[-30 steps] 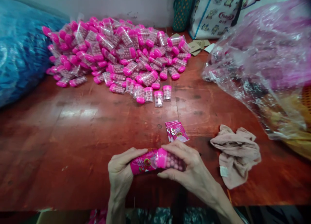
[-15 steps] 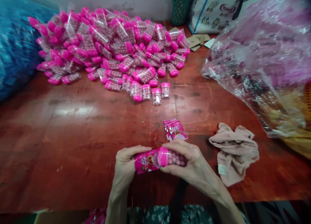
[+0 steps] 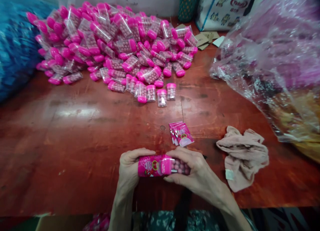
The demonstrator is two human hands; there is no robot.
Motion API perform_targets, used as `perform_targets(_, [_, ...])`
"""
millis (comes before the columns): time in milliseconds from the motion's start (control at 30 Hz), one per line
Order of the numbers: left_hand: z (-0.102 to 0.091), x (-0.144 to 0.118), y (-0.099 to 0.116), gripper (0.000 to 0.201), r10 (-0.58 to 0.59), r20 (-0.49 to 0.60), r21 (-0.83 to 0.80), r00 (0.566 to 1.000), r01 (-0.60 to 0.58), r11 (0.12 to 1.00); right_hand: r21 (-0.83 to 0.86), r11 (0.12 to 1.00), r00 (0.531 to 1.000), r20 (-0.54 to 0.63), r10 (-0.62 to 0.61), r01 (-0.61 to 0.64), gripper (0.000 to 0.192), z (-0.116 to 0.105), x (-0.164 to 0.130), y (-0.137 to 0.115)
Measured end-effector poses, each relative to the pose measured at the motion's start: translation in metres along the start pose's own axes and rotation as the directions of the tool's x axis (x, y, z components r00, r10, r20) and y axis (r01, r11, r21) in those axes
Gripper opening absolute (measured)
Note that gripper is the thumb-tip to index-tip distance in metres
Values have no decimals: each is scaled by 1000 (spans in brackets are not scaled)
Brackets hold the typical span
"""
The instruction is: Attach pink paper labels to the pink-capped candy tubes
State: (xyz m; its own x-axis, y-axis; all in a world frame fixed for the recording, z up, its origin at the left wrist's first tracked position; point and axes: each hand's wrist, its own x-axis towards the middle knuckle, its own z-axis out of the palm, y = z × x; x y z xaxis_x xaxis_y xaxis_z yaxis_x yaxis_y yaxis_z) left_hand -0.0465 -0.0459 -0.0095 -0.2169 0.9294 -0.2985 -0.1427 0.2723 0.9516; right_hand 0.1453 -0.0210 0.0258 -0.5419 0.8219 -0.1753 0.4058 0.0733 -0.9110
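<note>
My left hand (image 3: 130,169) is closed around a pink printed sleeve (image 3: 147,166), its thumb along the top edge. In my right hand (image 3: 191,166) is a clear candy bottle (image 3: 179,166) with a pink cap, full of pinkish balls. It lies on its side, cap end to the left, and the cap sits at the sleeve's right opening, seemingly partly inside it. Just beyond my hands, several flat pink sleeves (image 3: 183,134) lie overlapped on the table. My palms hide the far ends of both held things.
A large heap of pink-capped candy bottles (image 3: 122,47) covers the back of the red-brown table (image 3: 75,141). A crumpled beige cloth (image 3: 243,157) lies at right, below a clear plastic bag (image 3: 260,74). At far left is a blue bag (image 3: 17,47); a printed white bag (image 3: 225,10) stands behind.
The bottle's cap has shifted slightly left against the sleeve, and the sleeve looks rounder. My right fingers have loosened a little around the bottle. The view has tilted slightly.
</note>
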Motion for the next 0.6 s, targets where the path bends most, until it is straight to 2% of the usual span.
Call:
perform_targets(167, [5, 0, 2, 21, 16, -67, -27, 998, -17, 999, 80, 996, 999, -33, -34, 36, 34, 1, 3, 5])
perform_targets(333, [6, 0, 1, 17, 63, -62, -16, 996, -64, 998, 71, 996, 998, -45, -42, 45, 33, 4, 4, 10])
perform_targets(500, [4, 1, 0, 14, 101, -27, -15, 995, -101, 995, 38, 999, 998, -56, -31, 33, 52, 6, 3, 11])
perform_targets(600, [3, 1, 2, 13, 37, -14, -69, 999, -38, 997, 92, 995, 997, -58, -43, 48, 39, 6, 4, 9])
